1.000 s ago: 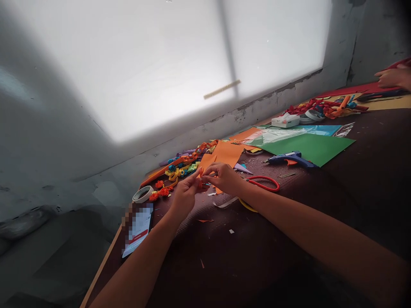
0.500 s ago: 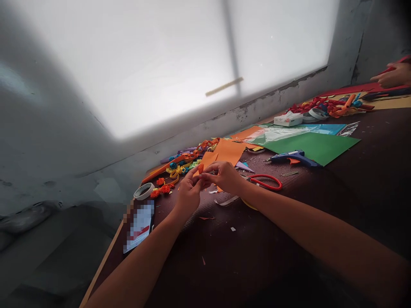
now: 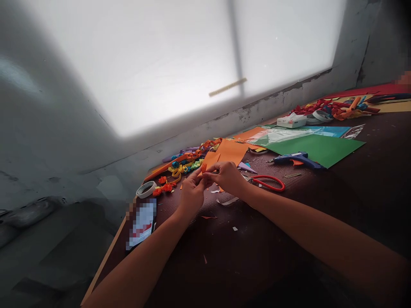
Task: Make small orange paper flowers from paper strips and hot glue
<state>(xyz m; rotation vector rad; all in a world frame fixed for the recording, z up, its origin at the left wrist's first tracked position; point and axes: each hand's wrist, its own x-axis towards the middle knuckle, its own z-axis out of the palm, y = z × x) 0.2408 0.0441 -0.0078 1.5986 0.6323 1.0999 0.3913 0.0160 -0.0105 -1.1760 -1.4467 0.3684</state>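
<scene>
Between the fingertips of both hands is a small orange paper piece (image 3: 204, 168), its pointed top standing up above the fingers. My left hand (image 3: 192, 190) pinches it from the left, fingers closed. From the right, my right hand (image 3: 226, 176) grips the same piece between thumb and fingers; its lower part is hidden. Just behind the hands lie orange paper sheets (image 3: 233, 150). Red-handled scissors (image 3: 269, 183) rest right of my right wrist, partly covered by it. Orange paper flowers (image 3: 165, 187) lie to the left of my left hand.
A white tape roll (image 3: 146, 189) and a phone (image 3: 141, 222) lie along the left table edge. On the right are a blue glue gun (image 3: 297, 159), green paper (image 3: 334, 147), and a tissue box (image 3: 291, 121). Colourful paper strips (image 3: 192, 156) are heaped by the wall.
The view has shifted slightly, so the table things sit a little further right. Both hands keep hold of the orange paper piece. The other person's hand at far right has mostly left the view.
</scene>
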